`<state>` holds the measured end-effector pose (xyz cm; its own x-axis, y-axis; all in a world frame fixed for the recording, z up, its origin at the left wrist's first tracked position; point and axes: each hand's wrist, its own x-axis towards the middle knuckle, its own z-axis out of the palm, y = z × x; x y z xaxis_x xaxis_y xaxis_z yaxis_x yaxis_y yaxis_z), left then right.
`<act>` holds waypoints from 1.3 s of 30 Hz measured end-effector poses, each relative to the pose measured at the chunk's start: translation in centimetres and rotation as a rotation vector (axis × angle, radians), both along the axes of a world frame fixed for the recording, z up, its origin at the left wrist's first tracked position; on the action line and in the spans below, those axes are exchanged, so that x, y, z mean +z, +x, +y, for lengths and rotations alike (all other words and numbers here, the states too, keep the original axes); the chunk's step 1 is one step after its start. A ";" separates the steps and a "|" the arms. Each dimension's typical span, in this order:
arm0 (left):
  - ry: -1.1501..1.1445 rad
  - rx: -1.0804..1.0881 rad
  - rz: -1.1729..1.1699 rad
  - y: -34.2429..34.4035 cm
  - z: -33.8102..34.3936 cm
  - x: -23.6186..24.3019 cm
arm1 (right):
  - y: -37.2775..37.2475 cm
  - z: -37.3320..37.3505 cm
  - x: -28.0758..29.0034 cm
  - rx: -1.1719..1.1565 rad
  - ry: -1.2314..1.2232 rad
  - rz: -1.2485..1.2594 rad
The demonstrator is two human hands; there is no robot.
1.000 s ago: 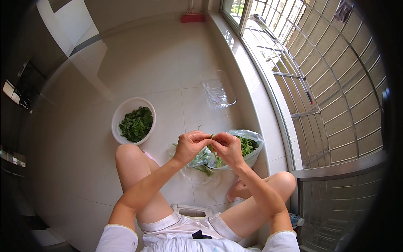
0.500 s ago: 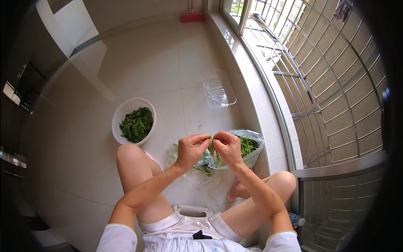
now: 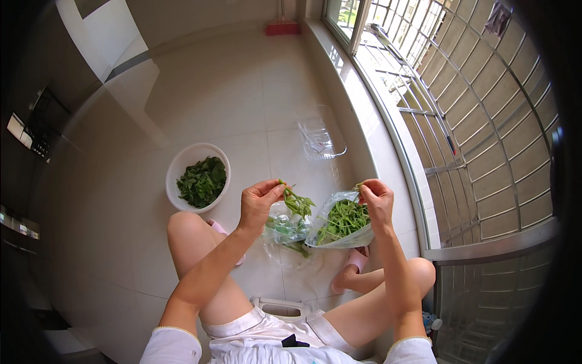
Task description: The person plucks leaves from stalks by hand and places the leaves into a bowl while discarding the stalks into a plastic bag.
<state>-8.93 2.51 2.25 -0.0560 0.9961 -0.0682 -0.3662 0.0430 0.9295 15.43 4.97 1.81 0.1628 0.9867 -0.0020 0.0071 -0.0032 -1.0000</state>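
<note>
1. Head view, middle of the frame: the left hand point(image 3: 257, 204) is closed, pinching between thumb and fingertips a drooping sprig of bright green leaves and stems point(image 3: 298, 204).
2. Head view, right of the middle: the right hand point(image 3: 379, 204) is apart from the left, its thumb and fingers drawn together at the upper edge of an open, translucent plastic bag point(image 3: 359, 238). A thin bit of green shows at the fingertips; whether they also touch the bag, I cannot tell.
3. Head view, just below and between the hands: the bag holds a heap of slender green shoots point(image 3: 344, 219). At its left lies crumpled clear plastic point(image 3: 280, 230), with loose green stems point(image 3: 298, 247) at its lower edge.
4. Head view, left of the middle: a round white plastic basin point(image 3: 174, 189) stands on the pale tiled floor point(image 3: 218, 115), holding dark green leaves point(image 3: 203, 182).
5. Head view, above the bag: a clear plastic tray point(image 3: 321, 138) lies on the floor. At the top, a red broom point(image 3: 283, 28) stands near the wall.
</note>
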 end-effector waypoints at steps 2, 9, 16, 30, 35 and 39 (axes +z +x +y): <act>-0.020 0.011 0.009 -0.3 0.1 0.0 | 0.7 -0.3 -0.4 -0.012 0.055 -0.112; -0.041 -0.031 0.042 -0.6 0.0 -0.8 | 3.6 -1.7 -5.7 0.287 0.077 -1.143; -0.021 -0.078 0.110 0.5 -0.2 -0.8 | 0.2 -2.2 -0.8 0.357 0.098 -1.214; 0.133 -0.338 0.587 3.4 -1.5 -0.4 | -4.7 -2.0 4.1 0.613 -0.105 -0.485; 0.173 -0.352 0.637 3.3 -1.6 0.0 | -4.6 -2.0 3.9 0.558 -0.188 -0.371; 0.339 -0.306 0.801 3.0 -1.4 -0.4 | -4.2 -2.1 4.0 0.624 -0.246 -0.324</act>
